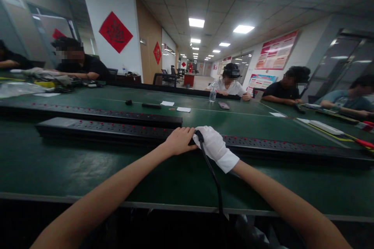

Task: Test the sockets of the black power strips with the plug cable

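A long black power strip with red switches runs across the green table in front of me. My left hand, bare, grips its middle, with the fingers over the top and the thumb on the near side. Beside it my right hand, in a white glove, is closed on a black plug at the strip. The glove hides most of the plug's front, so I cannot tell how far it sits in a socket. From the plug a black power cord drops over the table's front edge.
A second power strip lies just behind, to the left. Farther back are a small black bar, paper slips and a water bottle. Several people sit around the table. White and yellow items lie at right.
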The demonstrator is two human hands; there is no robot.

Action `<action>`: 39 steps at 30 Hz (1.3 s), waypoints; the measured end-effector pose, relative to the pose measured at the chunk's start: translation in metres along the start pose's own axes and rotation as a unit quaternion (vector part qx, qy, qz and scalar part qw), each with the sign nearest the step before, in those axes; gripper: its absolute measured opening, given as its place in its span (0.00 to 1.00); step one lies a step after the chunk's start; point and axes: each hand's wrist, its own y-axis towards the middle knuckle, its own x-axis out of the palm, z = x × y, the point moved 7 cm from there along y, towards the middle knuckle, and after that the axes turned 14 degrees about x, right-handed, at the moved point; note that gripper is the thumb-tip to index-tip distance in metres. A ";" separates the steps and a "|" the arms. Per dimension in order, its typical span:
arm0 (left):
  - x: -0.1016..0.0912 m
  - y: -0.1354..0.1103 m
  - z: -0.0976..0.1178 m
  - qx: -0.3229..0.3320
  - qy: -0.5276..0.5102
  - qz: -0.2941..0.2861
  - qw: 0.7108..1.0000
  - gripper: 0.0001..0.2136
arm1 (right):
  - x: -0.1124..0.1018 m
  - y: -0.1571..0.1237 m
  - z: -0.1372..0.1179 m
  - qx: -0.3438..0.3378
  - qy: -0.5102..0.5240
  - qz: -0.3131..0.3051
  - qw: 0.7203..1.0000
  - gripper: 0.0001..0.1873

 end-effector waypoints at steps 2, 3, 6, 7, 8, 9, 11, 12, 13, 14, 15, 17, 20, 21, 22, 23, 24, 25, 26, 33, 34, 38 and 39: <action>0.000 0.000 0.000 0.001 -0.001 0.001 1.000 0.23 | 0.000 0.000 -0.001 -0.003 0.001 -0.004 1.000 0.13; 0.001 0.000 -0.001 0.001 -0.002 0.000 1.000 0.24 | 0.000 0.000 -0.001 -0.003 0.002 -0.006 1.000 0.13; 0.001 0.000 -0.001 -0.002 -0.003 -0.008 1.000 0.24 | -0.001 0.000 -0.001 -0.001 0.004 -0.011 1.000 0.13; 0.001 0.000 -0.001 -0.002 -0.002 -0.009 1.000 0.24 | -0.001 0.000 -0.001 0.001 0.005 -0.011 1.000 0.14; 0.001 0.000 -0.001 -0.002 -0.001 -0.009 1.000 0.24 | -0.002 -0.001 -0.001 0.003 0.006 -0.011 1.000 0.14; 0.000 0.000 -0.001 -0.001 0.000 -0.008 1.000 0.24 | -0.002 -0.001 -0.001 0.004 0.007 -0.011 1.000 0.14; 0.001 0.000 -0.001 0.001 -0.001 -0.005 1.000 0.24 | -0.003 -0.001 -0.001 0.003 0.007 -0.009 1.000 0.13; 0.001 0.000 -0.001 0.002 -0.002 -0.004 1.000 0.24 | -0.003 -0.002 -0.001 0.002 0.007 -0.008 1.000 0.13; 0.002 0.000 -0.001 0.002 -0.004 -0.004 1.000 0.24 | -0.002 -0.002 -0.001 0.000 0.007 -0.007 1.000 0.13; 0.003 0.000 -0.001 0.003 -0.005 -0.006 1.000 0.24 | -0.002 -0.002 -0.001 -0.002 0.006 -0.006 1.000 0.13; 0.004 0.000 -0.001 0.002 -0.006 -0.008 1.000 0.24 | -0.002 -0.002 -0.001 -0.003 0.007 -0.004 1.000 0.13; 0.004 0.000 -0.002 -0.001 -0.005 -0.010 1.000 0.24 | -0.001 -0.002 0.000 -0.003 0.008 -0.001 1.000 0.13; 0.003 0.000 -0.002 -0.002 0.000 -0.008 1.000 0.24 | 0.000 -0.003 0.001 -0.005 0.008 -0.002 1.000 0.13; 0.003 0.000 -0.002 -0.002 0.000 -0.008 1.000 0.24 | 0.001 -0.003 0.001 -0.004 0.007 -0.002 1.000 0.13; 0.003 0.000 -0.002 -0.001 0.000 -0.008 1.000 0.24 | 0.001 -0.003 0.001 -0.003 0.006 -0.002 1.000 0.13; 0.003 0.000 -0.001 0.000 0.000 -0.008 1.000 0.24 | 0.001 -0.003 0.002 0.000 0.005 0.000 1.000 0.13; 0.003 0.000 -0.001 0.000 0.001 -0.008 1.000 0.24 | 0.001 -0.003 0.002 0.001 0.004 0.001 1.000 0.13; 0.003 0.000 -0.001 0.000 0.002 -0.007 1.000 0.24 | 0.001 -0.003 0.002 0.002 0.003 0.003 1.000 0.13; 0.002 0.000 -0.001 0.000 0.003 -0.006 1.000 0.24 | 0.000 -0.003 0.002 0.003 0.002 0.005 1.000 0.13; 0.002 -0.001 -0.001 0.005 0.003 0.002 1.000 0.23 | -0.004 -0.003 0.000 0.000 0.017 0.005 1.000 0.12; 0.001 -0.001 -0.001 0.005 0.003 0.003 1.000 0.23 | -0.004 -0.003 0.000 0.001 0.020 0.004 1.000 0.12; 0.002 -0.001 -0.001 0.005 -0.001 0.001 1.000 0.23 | -0.005 -0.003 -0.001 0.004 0.019 0.003 1.000 0.12; 0.003 -0.001 -0.002 0.003 -0.002 0.000 1.000 0.23 | -0.005 -0.003 -0.001 0.005 0.017 0.003 1.000 0.12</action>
